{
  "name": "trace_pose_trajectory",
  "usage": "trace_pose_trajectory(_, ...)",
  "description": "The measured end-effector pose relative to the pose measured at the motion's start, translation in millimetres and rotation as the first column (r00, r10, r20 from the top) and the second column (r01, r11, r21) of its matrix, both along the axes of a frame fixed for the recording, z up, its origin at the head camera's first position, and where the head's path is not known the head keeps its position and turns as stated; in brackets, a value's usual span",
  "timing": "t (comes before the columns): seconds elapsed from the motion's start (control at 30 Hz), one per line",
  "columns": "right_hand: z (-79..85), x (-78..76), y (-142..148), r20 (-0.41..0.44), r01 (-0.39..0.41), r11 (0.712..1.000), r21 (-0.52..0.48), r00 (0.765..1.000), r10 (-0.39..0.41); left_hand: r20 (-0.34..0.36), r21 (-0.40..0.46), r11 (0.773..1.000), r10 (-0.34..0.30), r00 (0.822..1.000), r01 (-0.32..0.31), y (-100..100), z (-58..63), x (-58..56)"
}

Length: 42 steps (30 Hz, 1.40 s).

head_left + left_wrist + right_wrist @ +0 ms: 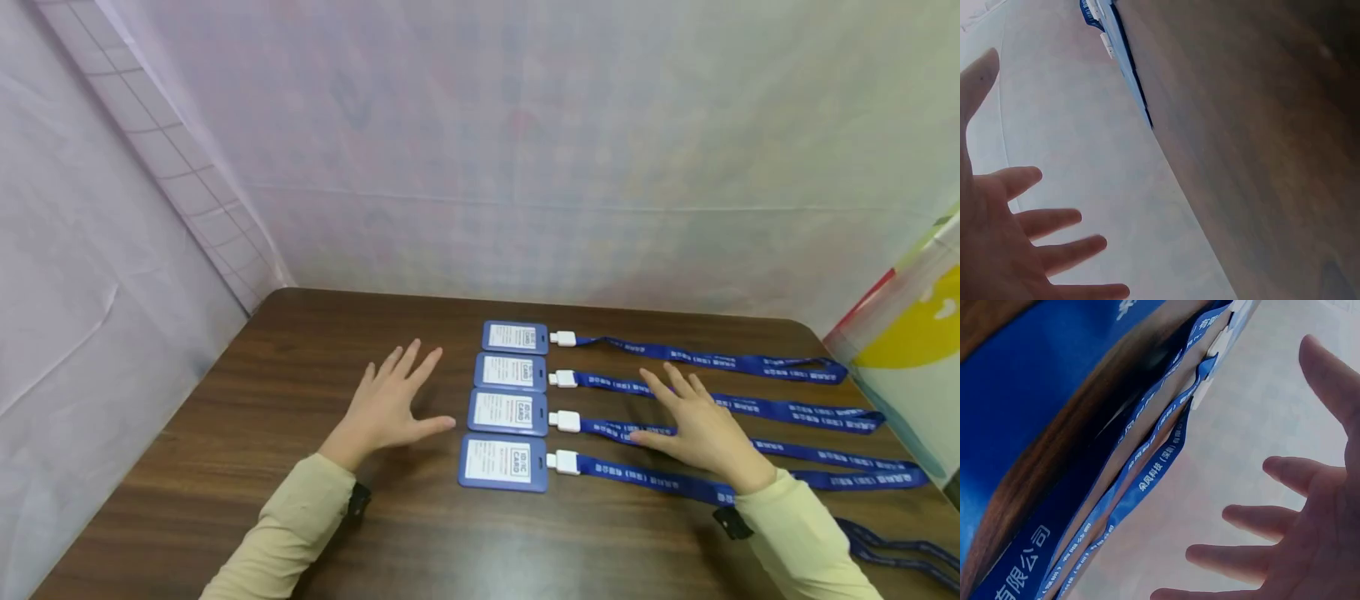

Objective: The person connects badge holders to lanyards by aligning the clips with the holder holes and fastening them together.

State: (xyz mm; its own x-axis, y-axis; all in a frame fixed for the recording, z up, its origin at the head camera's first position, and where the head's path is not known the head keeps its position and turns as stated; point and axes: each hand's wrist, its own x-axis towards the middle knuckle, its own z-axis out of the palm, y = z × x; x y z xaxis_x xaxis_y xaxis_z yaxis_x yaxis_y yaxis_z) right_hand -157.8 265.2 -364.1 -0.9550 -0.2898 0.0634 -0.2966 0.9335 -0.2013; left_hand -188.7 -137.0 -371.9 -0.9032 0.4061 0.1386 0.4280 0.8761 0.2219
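Blue badge holders (pixel 508 408), four in a row, lie on the bench (pixel 240 417), long axes sideways, slotted ends pointing right toward four lanyards (pixel 795 412); left hand (pixel 388 408) and right hand (pixel 701 425) have fingers spread.

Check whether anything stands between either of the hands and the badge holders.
The left hand has only bare tabletop before the badge holders; nothing visible blocks it. Between the right hand and the holders lie white clips and stretches of blue lanyards, to the holders' right.
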Motion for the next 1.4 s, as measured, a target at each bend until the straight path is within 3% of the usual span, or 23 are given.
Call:
trace_pose_trajectory(0.37,3.2,3.1,0.4,-0.042,-0.042,0.999,-0.020,0.998,0.041,-0.147,0.008,0.995,-0.094,0.985,0.096,0.5,1.2,2.8)
trace_pose_trajectory(0.8,4.2,6.7,-8.5,-0.031,-0.039,0.995,-0.096,0.999,0.036,-0.157,0.063,0.982,-0.166,0.974,0.178,2.9,-0.6,10.2)
trace_pose_trajectory(1.4,-4.3,7.5,-27.6,0.016,-0.184,0.954,-0.239,0.981,0.193,-0.152,0.104,0.968,-0.213,0.965,0.230,4.7,-1.0,20.6)
